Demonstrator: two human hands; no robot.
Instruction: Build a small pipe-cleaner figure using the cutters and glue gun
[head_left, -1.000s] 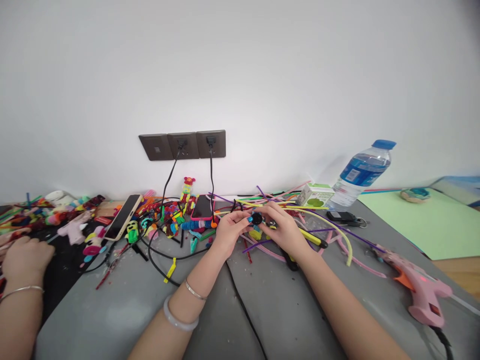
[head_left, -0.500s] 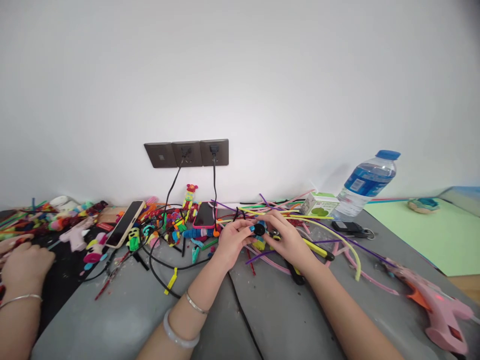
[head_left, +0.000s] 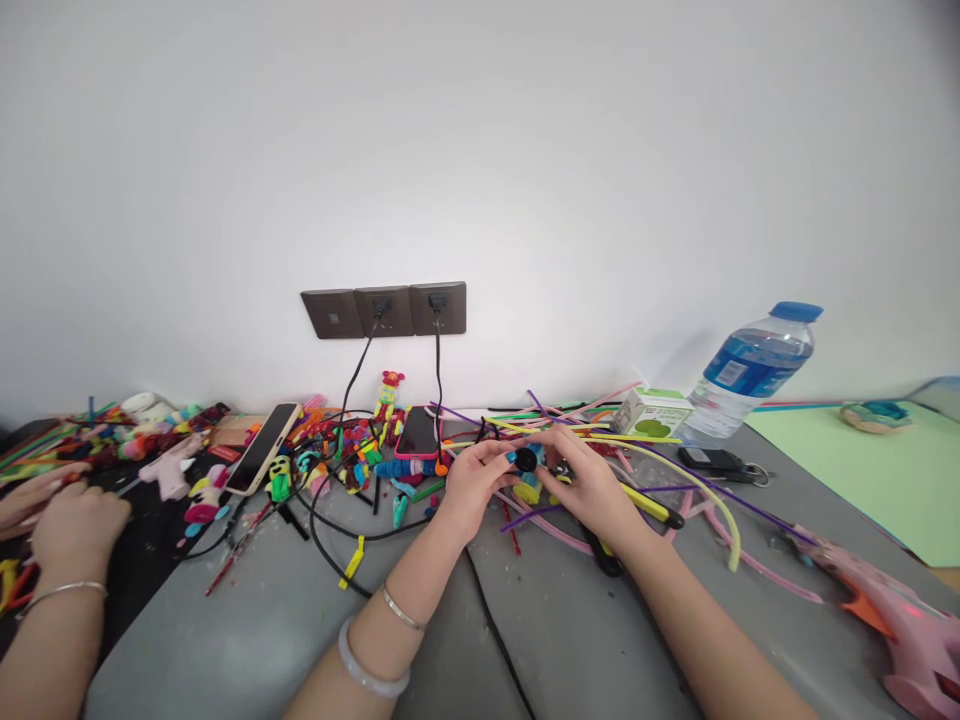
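Both my hands meet over the middle of the grey table (head_left: 247, 630). My left hand (head_left: 474, 485) and my right hand (head_left: 589, 482) pinch a small black round piece (head_left: 527, 460) with blue fuzzy bits on it between their fingertips. Under and around them lies a tangle of coloured pipe cleaners (head_left: 679, 478), purple, pink, yellow and green. A yellow-handled tool (head_left: 649, 506) lies just right of my right hand, and a black one pokes out below its wrist.
Another person's hands (head_left: 64, 515) work at the far left among coloured craft bits. Two phones (head_left: 264, 461) (head_left: 417, 432) charge from the wall sockets (head_left: 385, 309). A water bottle (head_left: 754, 370), a small green carton (head_left: 651, 412), a key fob (head_left: 712, 460) and a pink glue gun (head_left: 896, 630) are on the right.
My view has shifted a little, so everything sits slightly lower and to the right. My hands stay pinched on the black piece. The other person's hands at the left have moved slightly.
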